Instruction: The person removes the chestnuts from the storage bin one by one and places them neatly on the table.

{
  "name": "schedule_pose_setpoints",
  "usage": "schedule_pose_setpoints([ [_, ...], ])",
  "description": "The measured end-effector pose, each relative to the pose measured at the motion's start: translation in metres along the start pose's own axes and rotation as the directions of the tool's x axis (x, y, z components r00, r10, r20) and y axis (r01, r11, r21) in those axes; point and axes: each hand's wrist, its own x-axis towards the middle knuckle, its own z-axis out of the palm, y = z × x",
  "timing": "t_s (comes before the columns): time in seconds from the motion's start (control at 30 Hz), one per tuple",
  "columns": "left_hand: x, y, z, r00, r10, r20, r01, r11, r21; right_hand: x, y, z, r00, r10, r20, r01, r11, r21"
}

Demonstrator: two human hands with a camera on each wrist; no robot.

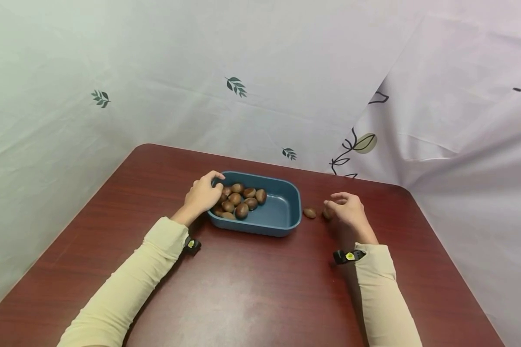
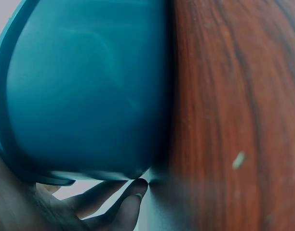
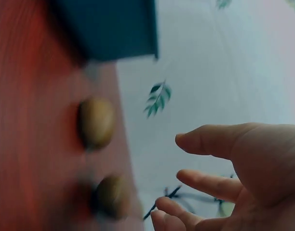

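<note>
A blue plastic basin (image 1: 278, 210) stands mid-table with several brown chestnuts (image 1: 241, 210) gathered toward its left side. My left hand (image 1: 203, 193) grips its left end, with thumb and index finger at the rim; in the left wrist view, fingers (image 2: 126, 211) lie against the outer wall. Two loose chestnuts lie right of the basin: one chestnut (image 1: 310, 213) close to its wall, another chestnut (image 3: 113, 196) farther right. Over the farther one hovers my right hand (image 1: 349, 210), thumb and fingers apart, holding nothing. In the head view it partly hides that chestnut.
The reddish-brown wooden table (image 1: 226, 289) has rounded far corners. Behind it and at its sides hangs a pale cloth (image 1: 260, 120) with leaf prints. A small pale speck (image 2: 238, 160) lies on the wood near the left hand.
</note>
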Motion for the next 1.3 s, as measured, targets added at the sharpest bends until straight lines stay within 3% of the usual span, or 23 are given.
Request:
schedule_pose_setpoints([
  [0.23,0.001,-0.001,0.0,1.0,-0.002,-0.003,0.002,1.0,-0.004,-0.011,-0.043,0.001,0.983,-0.117,0.143,0.097,0.985,0.142],
  [0.4,0.001,0.0,0.0,1.0,-0.012,0.001,0.012,1.0,-0.003,-0.019,-0.07,0.006,0.974,-0.173,0.149,0.144,0.972,0.187],
  [0.7,0.001,0.0,-0.001,1.0,-0.018,0.012,0.018,1.0,-0.006,-0.024,-0.094,0.039,0.897,-0.365,0.249,0.294,0.913,0.282],
  [1.03,0.0,0.003,-0.003,1.0,-0.001,0.004,0.001,1.0,-0.014,-0.019,-0.101,0.088,0.847,-0.406,0.344,0.314,0.903,0.292],
  [1.3,-0.001,0.002,-0.004,1.0,-0.006,0.019,0.006,1.0,-0.014,-0.016,-0.102,0.116,0.811,-0.38,0.444,0.299,0.923,0.243],
])
